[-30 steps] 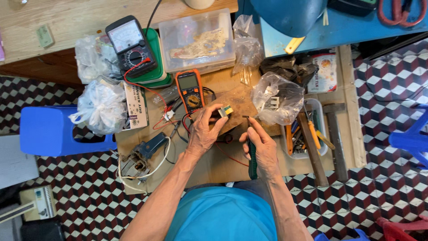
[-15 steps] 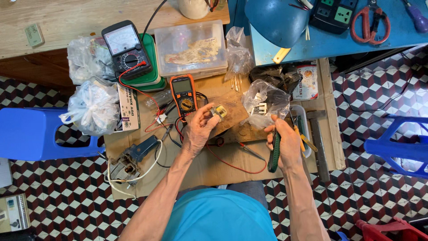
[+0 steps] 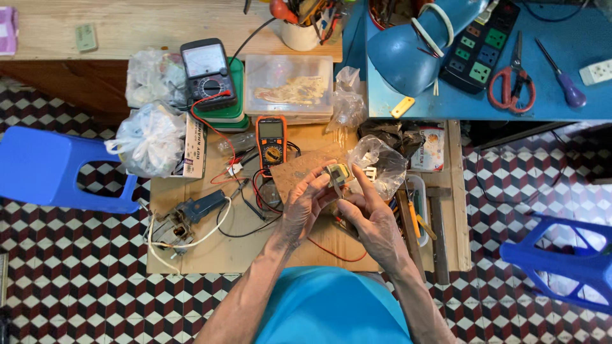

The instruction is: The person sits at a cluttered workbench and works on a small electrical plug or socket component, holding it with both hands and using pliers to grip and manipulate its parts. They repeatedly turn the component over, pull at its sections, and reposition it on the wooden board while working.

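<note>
Yellowish and boxy, the small part sits pinched between both hands just right of the orange meter, above the low wooden table. The left hand closes its fingers on the part's left side, and the right hand closes thumb and fingers on its right side; both grips are tight on it, with nothing else held. Judging by this, the work is a close look or a fiddly adjustment, and it goes best with the part kept low over the table, turned slowly by the fingertips, and clear of the red wire that runs below the meter. The part looks like a little wound coil or transformer, pale yellow with a darker frame; finer detail is too small to tell. Right of the meter, past the hands, lies a clear plastic bag.
</note>
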`<move>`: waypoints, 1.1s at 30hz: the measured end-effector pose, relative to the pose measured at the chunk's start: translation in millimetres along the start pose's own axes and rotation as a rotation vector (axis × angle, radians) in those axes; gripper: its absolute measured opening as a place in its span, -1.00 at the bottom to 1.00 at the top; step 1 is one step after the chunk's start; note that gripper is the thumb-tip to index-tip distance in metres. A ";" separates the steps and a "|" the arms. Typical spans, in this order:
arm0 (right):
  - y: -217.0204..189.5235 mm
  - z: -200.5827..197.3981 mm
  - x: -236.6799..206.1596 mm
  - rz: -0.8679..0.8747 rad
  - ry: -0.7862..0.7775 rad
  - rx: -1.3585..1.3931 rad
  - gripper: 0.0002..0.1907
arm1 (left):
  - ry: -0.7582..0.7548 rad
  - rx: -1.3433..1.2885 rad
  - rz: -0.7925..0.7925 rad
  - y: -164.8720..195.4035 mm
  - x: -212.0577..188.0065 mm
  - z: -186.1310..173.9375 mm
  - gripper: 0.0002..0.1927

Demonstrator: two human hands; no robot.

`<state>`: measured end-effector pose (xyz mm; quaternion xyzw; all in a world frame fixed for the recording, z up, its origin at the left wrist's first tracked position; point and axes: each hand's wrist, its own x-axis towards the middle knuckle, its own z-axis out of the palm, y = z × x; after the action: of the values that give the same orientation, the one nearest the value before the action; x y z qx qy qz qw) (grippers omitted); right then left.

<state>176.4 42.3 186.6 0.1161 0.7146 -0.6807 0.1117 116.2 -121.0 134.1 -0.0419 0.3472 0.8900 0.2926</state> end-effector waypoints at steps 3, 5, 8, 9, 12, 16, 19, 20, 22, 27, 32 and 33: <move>-2.3 -14.3 2.1 -0.058 -0.083 -0.041 -0.21 | 0.042 0.026 0.062 -11.5 -10.6 17.0 -0.48; 2.9 -23.0 5.0 -0.017 -0.140 -0.008 -0.22 | 0.079 0.042 0.092 -22.0 -14.3 20.5 -0.50; 9.6 -40.4 17.8 0.043 -0.215 0.025 -0.23 | 0.129 0.053 0.143 -36.3 -4.2 22.8 -0.52; 11.3 -47.3 22.2 0.062 -0.238 0.035 -0.23 | 0.154 0.051 0.159 -42.6 0.7 25.2 -0.52; 14.7 -67.5 25.9 0.093 -0.283 0.146 -0.24 | 0.211 0.047 0.200 -63.5 10.6 37.6 -0.53; 22.7 -87.7 27.7 0.140 -0.326 0.153 -0.24 | 0.321 0.024 0.237 -81.8 20.2 49.1 -0.52; 34.3 -99.1 35.0 0.116 -0.346 0.181 -0.26 | 0.355 0.048 0.244 -90.1 28.5 50.8 -0.51; 40.2 -97.5 41.4 0.094 -0.352 0.199 -0.27 | 0.354 0.044 0.240 -90.3 32.1 46.8 -0.51; 48.7 -94.8 52.3 0.030 -0.363 0.191 -0.29 | 0.350 0.042 0.235 -88.4 37.0 41.0 -0.52; 55.1 -86.8 56.3 -0.085 -0.354 0.086 -0.34 | 0.395 0.026 0.228 -84.6 30.7 37.0 -0.53; 52.1 -76.3 54.2 0.005 -0.325 -0.032 -0.33 | 0.446 0.075 0.235 -77.8 22.5 33.7 -0.53; 50.6 -73.4 57.1 -0.051 -0.333 -0.071 -0.34 | 0.460 0.097 0.226 -73.2 22.1 33.0 -0.53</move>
<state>138.2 118.7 124.1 -0.0205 0.7125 -0.6675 0.2150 142.5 -45.9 109.5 -0.1900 0.4495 0.8664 0.1063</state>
